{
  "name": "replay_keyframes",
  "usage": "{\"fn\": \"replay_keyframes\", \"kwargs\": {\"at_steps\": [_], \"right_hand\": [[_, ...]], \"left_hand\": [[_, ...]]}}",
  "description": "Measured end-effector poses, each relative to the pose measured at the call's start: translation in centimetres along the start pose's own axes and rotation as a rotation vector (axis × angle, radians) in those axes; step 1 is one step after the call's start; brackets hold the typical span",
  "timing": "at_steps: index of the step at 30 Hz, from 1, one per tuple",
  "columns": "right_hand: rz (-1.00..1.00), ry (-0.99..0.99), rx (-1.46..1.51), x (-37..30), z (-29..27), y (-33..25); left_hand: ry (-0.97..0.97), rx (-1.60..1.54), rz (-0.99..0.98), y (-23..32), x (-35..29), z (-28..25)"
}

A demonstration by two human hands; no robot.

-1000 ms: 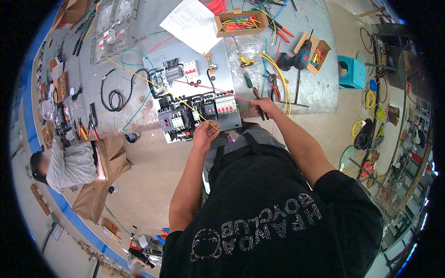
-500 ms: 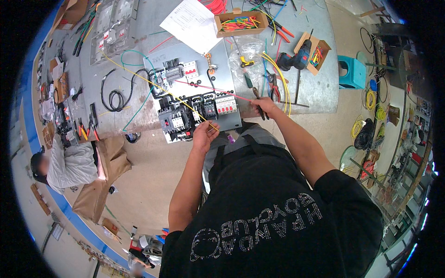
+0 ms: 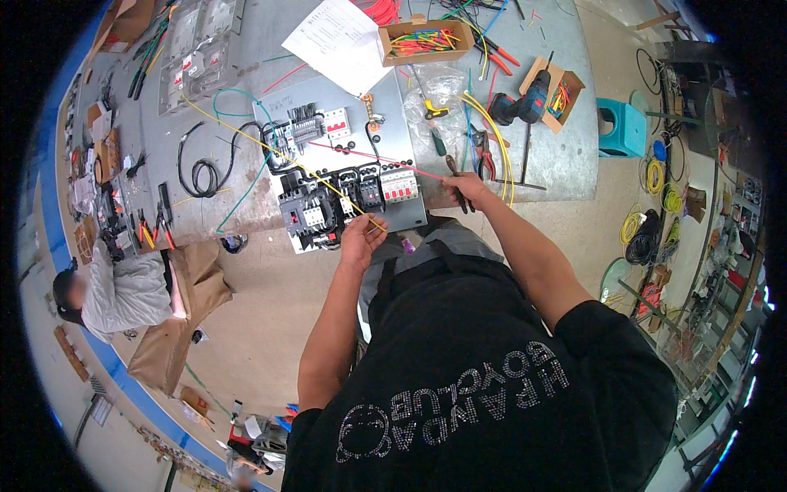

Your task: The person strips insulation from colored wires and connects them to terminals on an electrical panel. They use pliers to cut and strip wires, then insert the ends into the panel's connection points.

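Observation:
My left hand (image 3: 361, 240) is closed at the front edge of the metal panel (image 3: 401, 220), pinching the end of a long yellow wire (image 3: 305, 167). That wire runs up and left across the wired contactors (image 3: 316, 216) to a grey box on the table. In my right hand (image 3: 470, 192) is a pair of dark-handled pliers (image 3: 452, 166), just right of the panel. A red wire (image 3: 385, 158) crosses the panel and ends at the pliers' side; whether my fingers grip it I cannot tell. Between my hands stands a row of white breakers (image 3: 400, 186) with red switches.
A cordless drill (image 3: 525, 102), red-handled pliers (image 3: 485, 156) and yellow wires (image 3: 498, 135) lie right of the panel. Farther back are a carton of coloured sleeves (image 3: 426, 41) and a paper sheet (image 3: 338, 47). Another person (image 3: 123, 291) is at the left.

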State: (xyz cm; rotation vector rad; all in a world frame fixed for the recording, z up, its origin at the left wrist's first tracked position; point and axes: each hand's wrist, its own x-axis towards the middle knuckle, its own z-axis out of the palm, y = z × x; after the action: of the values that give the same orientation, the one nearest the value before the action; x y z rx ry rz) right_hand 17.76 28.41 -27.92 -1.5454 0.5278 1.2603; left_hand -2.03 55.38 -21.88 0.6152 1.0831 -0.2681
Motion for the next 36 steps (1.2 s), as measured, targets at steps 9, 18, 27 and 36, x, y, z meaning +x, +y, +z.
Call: {"fn": "replay_keyframes", "kwargs": {"at_steps": [9,18,27,36], "right_hand": [[0.006,0.004,0.032,0.07,-0.08,0.11],[0.017,0.022,0.035,0.07,0.06,0.15],[0.003,0.011,0.011,-0.15,0.08,-0.07],[0.008,0.02,0.015,0.18,0.02,0.31]], "left_hand": [[0.01,-0.002,-0.009,-0.01,0.12,0.02],[0.01,-0.006,-0.006,0.02,-0.08,0.18],[-0.007,-0.012,-0.003,-0.16,0.11,-0.05],[-0.007,-0.004,-0.004,-0.02,-0.15,0.12]]}}
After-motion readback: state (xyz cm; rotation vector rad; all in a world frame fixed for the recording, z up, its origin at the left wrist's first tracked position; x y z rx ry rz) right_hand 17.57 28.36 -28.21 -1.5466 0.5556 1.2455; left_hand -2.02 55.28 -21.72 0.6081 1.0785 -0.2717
